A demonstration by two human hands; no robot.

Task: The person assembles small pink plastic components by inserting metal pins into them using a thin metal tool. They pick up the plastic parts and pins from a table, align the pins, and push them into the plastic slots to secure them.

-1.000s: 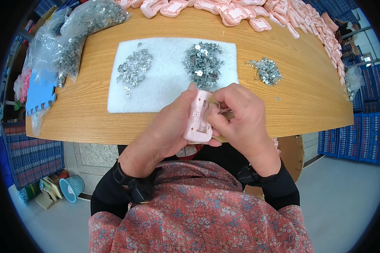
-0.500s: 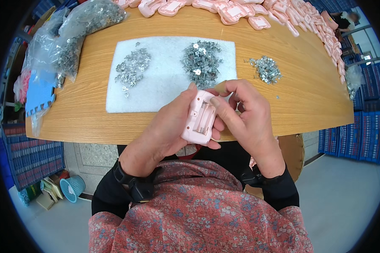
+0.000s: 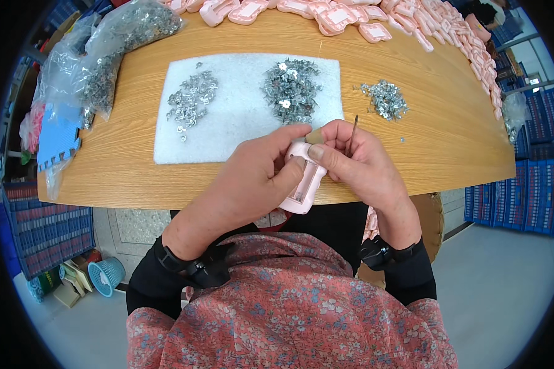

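Note:
A pale pink plastic casing [image 3: 308, 183] with a long battery compartment is tilted in front of my body, just over the table's near edge. My left hand [image 3: 252, 166] grips its left side, the thumb pressed into the upper end of the compartment. My right hand [image 3: 366, 163] pinches the casing's top right corner between thumb and a forefinger wearing a tan finger cover [image 3: 314, 136]. From the curled fingers of that same hand sticks up a thin pointed metal tool [image 3: 354, 130]. Whether a small part sits under the fingertips is hidden.
A white foam sheet [image 3: 228, 144] carries two heaps of small metal contacts [image 3: 192, 98], the right heap [image 3: 292, 92] denser. Another metal heap [image 3: 385, 99] lies on bare wood. Many pink casings [image 3: 335, 18] line the far and right edges. Bags of metal parts [image 3: 135, 27] stand left.
My left thumb has moved from the casing's edge onto the compartment. My right hand has closed in on the casing's top, and the metal tool now shows upright between its fingers.

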